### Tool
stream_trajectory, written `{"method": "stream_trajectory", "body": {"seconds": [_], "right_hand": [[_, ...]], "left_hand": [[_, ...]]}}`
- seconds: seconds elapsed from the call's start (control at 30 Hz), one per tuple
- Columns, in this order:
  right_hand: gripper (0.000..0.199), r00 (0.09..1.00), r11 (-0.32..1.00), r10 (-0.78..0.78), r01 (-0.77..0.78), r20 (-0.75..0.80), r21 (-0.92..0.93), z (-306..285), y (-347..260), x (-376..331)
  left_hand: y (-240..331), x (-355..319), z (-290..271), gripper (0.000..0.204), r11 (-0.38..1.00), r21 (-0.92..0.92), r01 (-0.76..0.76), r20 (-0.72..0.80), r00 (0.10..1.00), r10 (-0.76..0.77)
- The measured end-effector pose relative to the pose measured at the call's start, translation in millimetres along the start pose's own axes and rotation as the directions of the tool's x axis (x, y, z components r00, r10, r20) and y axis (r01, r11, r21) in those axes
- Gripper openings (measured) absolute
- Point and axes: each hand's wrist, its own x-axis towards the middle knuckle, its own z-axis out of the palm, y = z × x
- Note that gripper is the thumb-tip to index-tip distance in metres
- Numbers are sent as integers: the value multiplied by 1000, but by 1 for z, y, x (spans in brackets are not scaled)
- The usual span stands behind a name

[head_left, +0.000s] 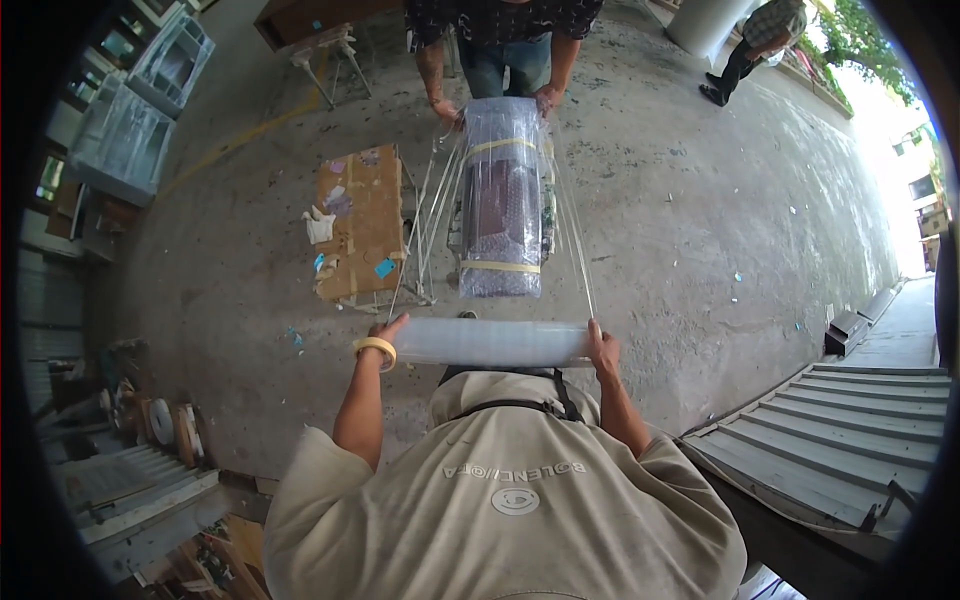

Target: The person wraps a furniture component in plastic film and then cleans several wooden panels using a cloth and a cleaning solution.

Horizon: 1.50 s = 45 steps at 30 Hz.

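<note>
A wide roll of clear stretch film (490, 342) lies crosswise in front of my body, held at both ends. My left hand (388, 332) is closed round its left end, and a roll of yellowish tape (376, 350) circles that wrist. At the other end my right hand (602, 347) grips the roll. From the roll, stretched film (572, 220) runs forward along both sides of a long package (503, 215). Bubble wrap and two bands of tape cover this package, with something dark brown inside. At its far end stands a co-worker, whose hands (447, 112) touch the package's far corners.
Left of the package stands a cardboard-topped table (360, 225) with scraps on it. A brown wooden piece (310, 22) rests on trestles farther back. Wrapped items (120, 140) stand at far left. Another person (755, 50) is at far right. Ridged metal sheeting (830, 430) lies at lower right.
</note>
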Motion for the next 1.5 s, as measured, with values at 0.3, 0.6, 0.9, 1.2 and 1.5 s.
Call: {"method": "stream_trajectory", "body": {"seconds": [0.3, 0.6, 0.9, 1.2, 1.5], "right_hand": [[79, 1000, 1000, -11, 11, -8, -10, -6, -16, -8], [83, 1000, 999, -20, 21, -6, 31, -17, -13, -7], [86, 1000, 994, -24, 23, 6, 109, -15, -8, -1], [87, 999, 989, 49, -52, 19, 139, -32, 2, -4], [89, 995, 995, 98, -98, 6, 14, -59, 8, 10]], "left_hand": [[0, 4, -3, 88, 999, 19, -29, -20, 999, 29], [13, -17, 13, 89, 1000, -5, 4, 21, 1000, -4], [2, -5, 8, 83, 998, -56, 36, 40, 999, -34], [-20, 49, 20, 90, 999, 47, -19, 86, 996, 15], [3, 7, 72, 70, 959, -162, 230, 305, 936, -173]]}}
